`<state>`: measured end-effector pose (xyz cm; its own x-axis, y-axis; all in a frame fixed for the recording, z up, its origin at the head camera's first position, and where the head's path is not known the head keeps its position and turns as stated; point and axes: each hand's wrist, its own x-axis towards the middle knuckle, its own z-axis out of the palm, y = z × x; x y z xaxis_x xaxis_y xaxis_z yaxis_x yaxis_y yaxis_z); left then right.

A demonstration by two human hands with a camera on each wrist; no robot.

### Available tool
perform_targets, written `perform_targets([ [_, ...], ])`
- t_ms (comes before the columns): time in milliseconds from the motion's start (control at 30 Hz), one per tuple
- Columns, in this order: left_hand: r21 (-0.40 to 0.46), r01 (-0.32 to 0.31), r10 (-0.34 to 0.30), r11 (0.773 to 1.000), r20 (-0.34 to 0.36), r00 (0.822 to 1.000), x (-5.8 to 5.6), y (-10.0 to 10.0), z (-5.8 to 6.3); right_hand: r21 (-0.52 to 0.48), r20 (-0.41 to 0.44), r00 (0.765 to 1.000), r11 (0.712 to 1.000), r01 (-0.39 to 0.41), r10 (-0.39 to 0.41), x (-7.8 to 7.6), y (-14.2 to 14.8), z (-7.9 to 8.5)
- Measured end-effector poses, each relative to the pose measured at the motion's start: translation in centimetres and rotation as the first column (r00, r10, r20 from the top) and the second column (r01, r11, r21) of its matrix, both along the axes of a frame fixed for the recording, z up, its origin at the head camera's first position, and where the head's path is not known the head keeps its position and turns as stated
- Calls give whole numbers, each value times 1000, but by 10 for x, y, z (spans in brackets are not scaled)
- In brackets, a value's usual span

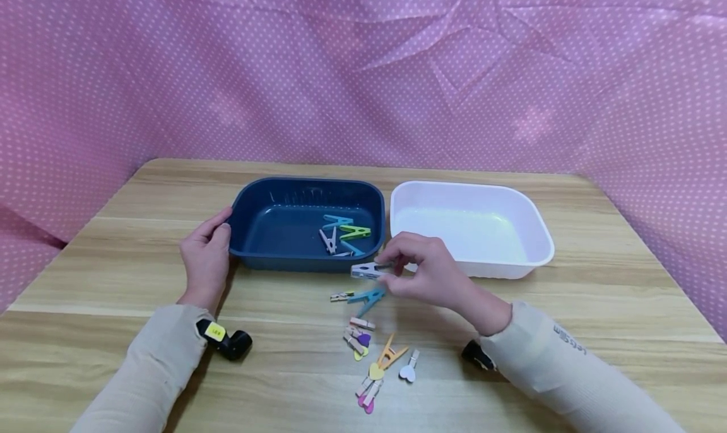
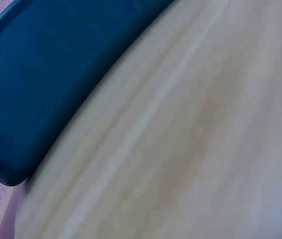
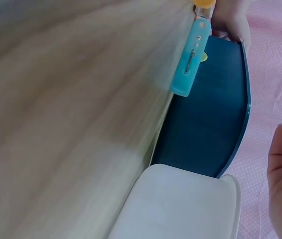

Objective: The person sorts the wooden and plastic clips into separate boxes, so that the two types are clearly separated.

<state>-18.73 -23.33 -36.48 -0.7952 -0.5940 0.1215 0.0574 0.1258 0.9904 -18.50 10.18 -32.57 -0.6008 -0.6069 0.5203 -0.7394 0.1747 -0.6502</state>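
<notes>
At the left end of the dark blue basin [image 1: 295, 264], my left hand [image 1: 204, 259] rests its fingers against the outer wall by the rim. My right hand [image 1: 428, 269] pinches a pale grey clothespin [image 1: 366, 270] between thumb and fingers, just outside the basin's front right corner. Inside that basin lie several clothespins, among them a lime green one [image 1: 355, 232] and a light grey one [image 1: 329, 241]. On the table under my right hand is a blue clothespin [image 1: 370, 299], with a small patterned clip [image 1: 341, 297] beside it.
A white basin [image 1: 511, 270] stands right of the blue one. Nearer on the wooden table [image 1: 272, 370] lie an orange clothespin [image 1: 389, 355], a clip with a white heart [image 1: 407, 373] and several small wooden clips with coloured hearts. Pink dotted cloth [image 1: 363, 73] hangs around the table.
</notes>
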Motion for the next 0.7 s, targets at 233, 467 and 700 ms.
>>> perform_targets([
  [233,-28,13,-12,1000,17,1000,0,-1,-1,-6,85,989,993,119,-118,-1,-4,4],
  [467,19,2,-2,1000,-6,1000,0,0,1,-39,140,971,979,201,-194,-4,-11,7],
  [700,1,1,-1,1000,-6,1000,0,0,1,-40,156,958,968,249,-241,-7,-18,8],
])
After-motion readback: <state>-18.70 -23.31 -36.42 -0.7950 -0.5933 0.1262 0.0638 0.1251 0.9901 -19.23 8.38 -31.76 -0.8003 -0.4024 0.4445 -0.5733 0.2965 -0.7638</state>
